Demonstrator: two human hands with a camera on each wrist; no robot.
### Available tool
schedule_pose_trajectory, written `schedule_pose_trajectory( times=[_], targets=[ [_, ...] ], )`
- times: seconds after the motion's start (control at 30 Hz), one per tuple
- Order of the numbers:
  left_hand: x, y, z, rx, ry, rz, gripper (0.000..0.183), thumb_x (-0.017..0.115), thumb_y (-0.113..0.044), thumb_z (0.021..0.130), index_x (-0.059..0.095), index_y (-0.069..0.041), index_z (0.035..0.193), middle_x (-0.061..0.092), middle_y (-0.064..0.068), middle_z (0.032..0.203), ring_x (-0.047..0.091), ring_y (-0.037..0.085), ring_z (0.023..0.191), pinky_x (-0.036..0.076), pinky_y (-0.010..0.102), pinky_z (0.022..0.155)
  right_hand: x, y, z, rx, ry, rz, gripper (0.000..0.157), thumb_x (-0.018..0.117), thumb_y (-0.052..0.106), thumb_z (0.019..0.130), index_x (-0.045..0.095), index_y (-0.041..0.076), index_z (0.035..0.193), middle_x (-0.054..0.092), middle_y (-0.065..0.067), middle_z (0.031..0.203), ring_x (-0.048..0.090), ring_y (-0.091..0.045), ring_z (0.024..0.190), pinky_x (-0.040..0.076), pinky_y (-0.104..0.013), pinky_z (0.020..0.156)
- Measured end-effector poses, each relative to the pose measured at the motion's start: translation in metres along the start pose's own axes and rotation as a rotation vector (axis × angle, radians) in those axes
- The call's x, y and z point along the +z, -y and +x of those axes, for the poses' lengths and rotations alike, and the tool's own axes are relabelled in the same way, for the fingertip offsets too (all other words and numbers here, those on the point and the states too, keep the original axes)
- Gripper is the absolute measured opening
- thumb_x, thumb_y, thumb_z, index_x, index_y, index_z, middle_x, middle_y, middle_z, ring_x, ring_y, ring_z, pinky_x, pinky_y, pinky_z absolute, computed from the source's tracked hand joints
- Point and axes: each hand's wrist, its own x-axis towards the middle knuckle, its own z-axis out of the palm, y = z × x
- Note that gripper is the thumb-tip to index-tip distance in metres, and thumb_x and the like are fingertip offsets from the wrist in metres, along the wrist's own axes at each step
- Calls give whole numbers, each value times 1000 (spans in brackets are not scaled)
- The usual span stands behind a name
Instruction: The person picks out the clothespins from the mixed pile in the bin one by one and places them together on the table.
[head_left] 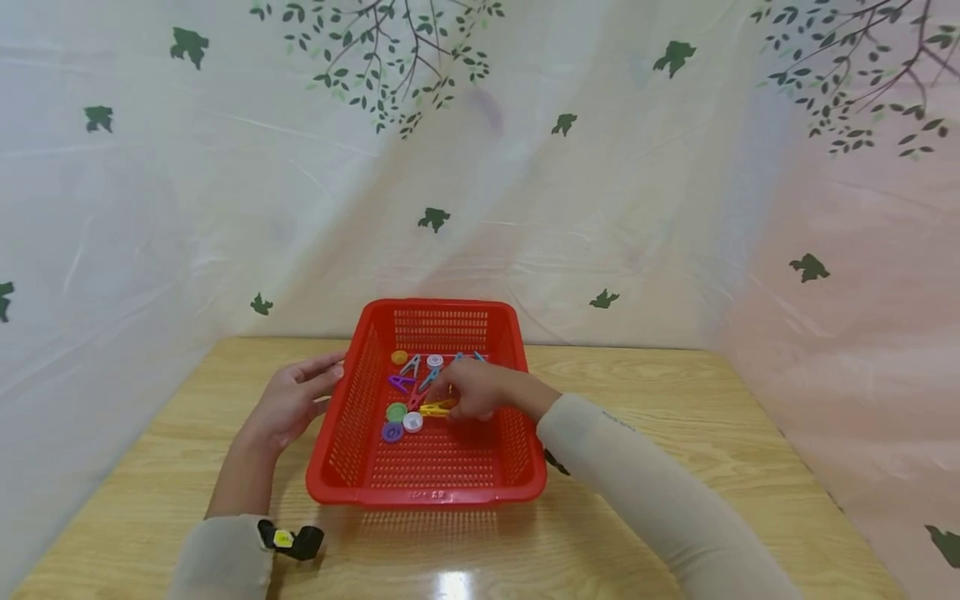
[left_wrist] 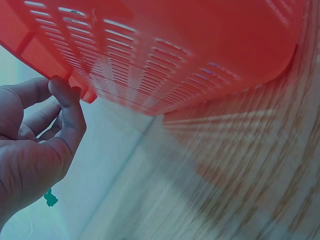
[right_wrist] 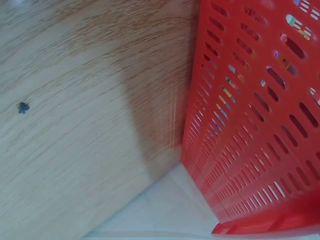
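Note:
A red plastic basket (head_left: 423, 497) stands on the table with small items inside. My left hand (head_left: 292, 402) is at its left side, fingertips touching just under the rim; the left wrist view shows the thumb (left_wrist: 70, 115) against that lip. My right hand (head_left: 477, 390) reaches in over the right wall and pinches a yellow clothespin (head_left: 435, 410) between thumb and bent fingers. Close to those fingertips lie a red clothespin (head_left: 416, 397), a blue one (head_left: 428, 380) and a purple one (head_left: 401, 383). The right wrist view shows only the basket's outer wall (right_wrist: 250, 125), hiding that hand.
Round caps lie in the basket: green (head_left: 396, 412), white (head_left: 412, 422), purple (head_left: 392, 432), orange (head_left: 399, 357) and another white one (head_left: 435, 362). More blue clothespins (head_left: 478, 357) lie toward the back. Behind the wooden table (head_left: 630, 392) hangs a pale leaf-printed curtain (head_left: 337, 233).

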Motion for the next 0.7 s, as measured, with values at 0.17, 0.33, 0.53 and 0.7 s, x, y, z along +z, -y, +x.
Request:
schedule_pose_trajectory(
  times=[0.17, 0.33, 0.53, 0.7],
  targets=[
    [-1, 0, -1, 11, 3, 6, 54, 64, -28, 103, 49, -7, 151, 65, 3, 134, 68, 16, 111, 59, 35, 91, -4, 1, -6, 30, -27, 56, 38, 81, 18, 89, 74, 25, 126, 68, 9, 109, 66, -14, 89, 60, -23, 69],
    [-1, 1, -1, 9, 1, 5, 56, 65, -30, 102, 50, -8, 151, 65, 2, 134, 68, 15, 111, 59, 35, 92, -11, 3, -12, 43, -36, 129, 39, 80, 15, 90, 73, 23, 127, 70, 6, 113, 72, -23, 79, 62, -29, 64],
    [-2, 3, 0, 5, 5, -16, 58, 66, -31, 101, 49, -7, 151, 67, 0, 130, 69, 14, 109, 59, 35, 91, -18, 1, -12, -14, -77, 6, 37, 80, 16, 90, 74, 20, 126, 72, 8, 117, 65, -10, 100, 57, -27, 89],
    [-2, 4, 0, 18, 16, -38, 59, 67, -31, 100, 49, -6, 151, 68, -1, 126, 69, 14, 108, 59, 34, 91, -23, -1, -17, -23, -107, 0, 38, 79, 17, 90, 73, 18, 128, 72, 7, 115, 64, -14, 101, 56, -28, 90]
  ],
)
